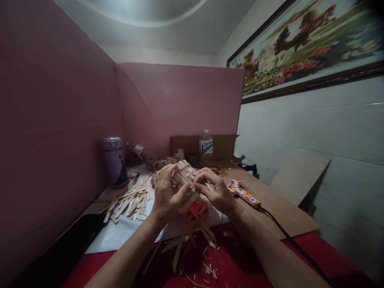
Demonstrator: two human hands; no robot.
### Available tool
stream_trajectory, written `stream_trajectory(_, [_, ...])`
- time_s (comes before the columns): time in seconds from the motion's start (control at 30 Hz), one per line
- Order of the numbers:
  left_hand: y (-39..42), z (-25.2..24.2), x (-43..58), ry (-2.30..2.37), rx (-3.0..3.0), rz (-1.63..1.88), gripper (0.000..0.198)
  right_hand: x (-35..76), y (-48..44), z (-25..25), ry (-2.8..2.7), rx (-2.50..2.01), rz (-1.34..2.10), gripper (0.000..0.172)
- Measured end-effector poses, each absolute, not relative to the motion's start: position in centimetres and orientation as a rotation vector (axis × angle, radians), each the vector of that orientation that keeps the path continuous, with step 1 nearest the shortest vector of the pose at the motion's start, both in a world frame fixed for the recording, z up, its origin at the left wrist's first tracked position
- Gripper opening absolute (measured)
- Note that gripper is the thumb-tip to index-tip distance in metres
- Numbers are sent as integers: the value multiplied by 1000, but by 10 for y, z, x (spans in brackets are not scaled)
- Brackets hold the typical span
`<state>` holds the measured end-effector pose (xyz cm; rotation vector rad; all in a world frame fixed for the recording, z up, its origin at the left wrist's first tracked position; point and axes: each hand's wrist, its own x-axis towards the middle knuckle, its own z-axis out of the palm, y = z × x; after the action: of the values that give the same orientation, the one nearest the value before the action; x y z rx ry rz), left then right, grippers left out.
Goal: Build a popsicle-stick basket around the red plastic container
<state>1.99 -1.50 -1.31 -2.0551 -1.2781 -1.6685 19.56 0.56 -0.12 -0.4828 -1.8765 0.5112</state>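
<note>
only one view, from the person's head. it faces forward and a little down, over the near edge of the table toward its far left corner. the left hand and right hand are near the camera, holding a stick model.

Our left hand and right hand are bare, and both forearms are uncovered as far as we see them.

Left hand and right hand grip a stick structure.
</note>
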Motion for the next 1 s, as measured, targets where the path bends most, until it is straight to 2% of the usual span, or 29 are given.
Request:
stream_trajectory(0.53, [-15, -14, 20, -1297, -2052, -1660, 52, 196, 5, -2, -1877, -492, 488, 14])
stream_trajectory(0.77, [-16, -13, 21, -1286, -2052, -1644, 50, 195, 3, -1, -1878, -473, 469, 20])
stream_trajectory(1.0, [-15, -14, 20, -1292, -2049, -1673, 51, 203, 5, 2, -1923, -427, 539, 9])
